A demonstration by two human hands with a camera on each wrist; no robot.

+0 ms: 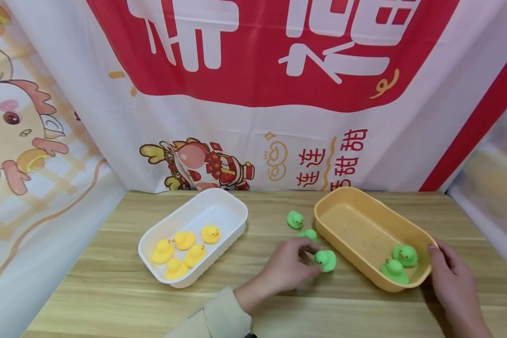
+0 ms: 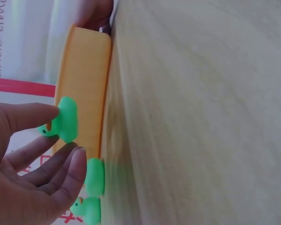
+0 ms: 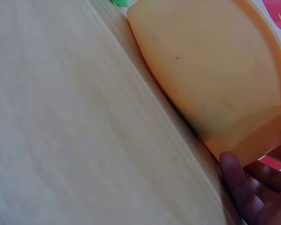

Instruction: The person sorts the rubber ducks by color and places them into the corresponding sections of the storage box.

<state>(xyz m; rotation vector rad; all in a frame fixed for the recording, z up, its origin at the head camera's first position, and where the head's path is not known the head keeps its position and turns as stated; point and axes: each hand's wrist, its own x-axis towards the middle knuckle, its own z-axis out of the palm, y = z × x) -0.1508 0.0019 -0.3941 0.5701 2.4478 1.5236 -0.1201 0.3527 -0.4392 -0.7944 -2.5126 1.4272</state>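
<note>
My left hand (image 1: 287, 267) pinches a green toy duck (image 1: 327, 261) by its head, just left of the orange bin. In the left wrist view this duck (image 2: 69, 119) sits between the thumb and the index finger, the other fingers spread below it. Two more green ducks, one farther back (image 1: 295, 219) and one partly behind the hand (image 1: 308, 234), stand on the table. At the right, my right hand (image 1: 456, 281) grips the near end of the orange bin (image 1: 346, 230). Two green ducks (image 1: 395, 271) lie inside that bin at its near end.
A white bin (image 1: 230, 225) with several yellow toy ducks (image 1: 184, 240) stands on the left of the wooden table (image 1: 122, 300). A printed cloth (image 1: 253, 101) hangs behind the table's back edge, with more cloth at both sides.
</note>
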